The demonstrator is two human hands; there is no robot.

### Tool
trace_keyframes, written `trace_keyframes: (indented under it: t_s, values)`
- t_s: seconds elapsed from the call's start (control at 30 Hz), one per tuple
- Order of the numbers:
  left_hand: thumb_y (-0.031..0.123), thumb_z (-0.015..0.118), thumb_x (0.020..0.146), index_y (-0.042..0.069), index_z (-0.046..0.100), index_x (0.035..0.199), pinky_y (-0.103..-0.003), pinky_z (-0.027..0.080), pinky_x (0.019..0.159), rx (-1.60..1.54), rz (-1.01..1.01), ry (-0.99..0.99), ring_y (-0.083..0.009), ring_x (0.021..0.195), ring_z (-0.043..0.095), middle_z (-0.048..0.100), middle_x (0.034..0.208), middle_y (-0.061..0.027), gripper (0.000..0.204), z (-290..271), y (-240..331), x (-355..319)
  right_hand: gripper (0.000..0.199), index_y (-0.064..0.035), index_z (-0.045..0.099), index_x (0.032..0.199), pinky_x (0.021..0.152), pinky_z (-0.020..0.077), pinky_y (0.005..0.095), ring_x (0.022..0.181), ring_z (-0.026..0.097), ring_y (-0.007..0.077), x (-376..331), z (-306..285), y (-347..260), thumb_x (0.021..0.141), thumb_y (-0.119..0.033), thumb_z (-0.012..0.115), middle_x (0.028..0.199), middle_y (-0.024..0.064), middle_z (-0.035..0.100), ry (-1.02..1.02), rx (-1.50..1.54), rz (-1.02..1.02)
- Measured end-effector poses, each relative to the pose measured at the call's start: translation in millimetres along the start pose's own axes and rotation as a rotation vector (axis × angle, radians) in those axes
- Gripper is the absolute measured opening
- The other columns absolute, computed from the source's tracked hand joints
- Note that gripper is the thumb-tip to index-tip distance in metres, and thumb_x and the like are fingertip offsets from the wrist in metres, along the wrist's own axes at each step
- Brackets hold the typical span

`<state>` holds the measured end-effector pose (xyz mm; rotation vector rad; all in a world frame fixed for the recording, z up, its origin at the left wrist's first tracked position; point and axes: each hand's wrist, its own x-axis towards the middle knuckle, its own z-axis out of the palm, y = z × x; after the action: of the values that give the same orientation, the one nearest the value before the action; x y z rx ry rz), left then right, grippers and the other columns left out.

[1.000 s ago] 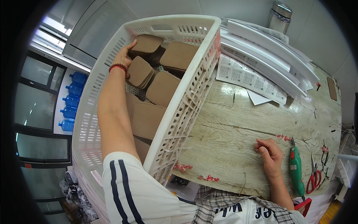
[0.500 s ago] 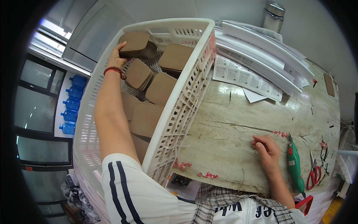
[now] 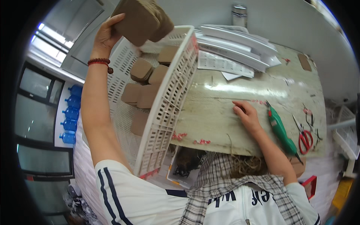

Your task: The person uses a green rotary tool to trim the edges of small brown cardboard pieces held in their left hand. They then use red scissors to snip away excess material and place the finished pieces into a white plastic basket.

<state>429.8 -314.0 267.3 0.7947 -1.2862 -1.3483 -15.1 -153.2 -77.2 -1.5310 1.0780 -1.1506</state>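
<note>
Right hand: lies flat on the worn table, palm down, fingers loose, holding nothing; a green tool and red scissors are just beside it.
Crate: white, with slotted walls, at the table's left edge; several brown parcels lie inside.
Left hand: raised above the crate, fingers closed around one brown packet.
Look: brown paper, blocky, with soft corners.
Handling: probably light and a little soft; best taken across its short side.
Far: white trays.

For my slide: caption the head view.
Left hand lifts a brown parcel above a white crate; right hand rests on the table.
</note>
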Motion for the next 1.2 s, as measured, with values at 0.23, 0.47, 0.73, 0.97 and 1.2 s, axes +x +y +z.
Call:
trace_keyframes:
  t_s: [0.23, 0.47, 0.73, 0.97, 1.2]
  values:
    - [0.019, 0.078, 0.061, 0.002, 0.043, 0.134, -0.032, 0.039, 0.101, 0.509, -0.347, -0.767, -0.0205, 0.116, 0.051, 0.055, 0.124, -0.0099, 0.083, 245, -112, -44, 0.036, -0.0051, 0.061, 0.111, 0.08, 0.0468, 0.0394, 0.092, 0.058, 0.03, -70, -72, -74, 0.079, -0.018, 0.072, 0.1, 0.0115, 0.061, 0.293, -0.765, -0.419]
    - [0.015, 0.08, 0.059, 0.007, 0.04, 0.136, -0.034, 0.042, 0.097, 0.872, -0.499, -1.306, -0.0244, 0.114, 0.052, 0.055, 0.122, -0.0137, 0.088, 355, -268, -70, 0.059, -0.0022, 0.05, 0.126, 0.084, 0.0457, 0.0413, 0.098, 0.056, 0.0314, -149, -139, -46, 0.078, -0.03, 0.072, 0.103, 0.0134, 0.058, 0.228, -1.15, 0.019]
    - [0.007, 0.076, 0.065, 0.005, 0.034, 0.141, -0.037, 0.045, 0.099, 1.167, -0.213, -0.98, -0.0298, 0.116, 0.054, 0.054, 0.125, -0.0209, 0.087, 375, -276, -61, 0.058, -0.0014, 0.049, 0.124, 0.083, 0.0471, 0.0406, 0.095, 0.057, 0.0312, -175, -146, -48, 0.078, -0.028, 0.072, 0.103, 0.0139, 0.059, 0.247, -1.1, 0.137]
    - [0.024, 0.065, 0.084, 0.004, 0.053, 0.127, -0.043, 0.041, 0.096, 1.353, 0.313, -0.08, -0.0349, 0.116, 0.051, 0.056, 0.124, -0.0179, 0.049, 316, -318, -134, 0.061, -0.0045, 0.048, 0.13, 0.089, 0.046, 0.042, 0.105, 0.055, 0.0346, -197, -162, -49, 0.08, -0.03, 0.071, 0.111, 0.0169, 0.059, 0.266, -0.953, 0.237]
    - [0.025, 0.064, 0.085, -0.004, 0.047, 0.131, -0.041, 0.039, 0.101, 1.105, 0.124, -0.03, -0.0361, 0.12, 0.048, 0.053, 0.127, -0.0223, 0.056, 320, -315, -166, 0.049, -0.0001, 0.057, 0.112, 0.077, 0.048, 0.0394, 0.085, 0.063, 0.0305, -208, -183, -49, 0.079, -0.033, 0.069, 0.092, 0.0163, 0.064, 0.218, -0.463, 0.459]
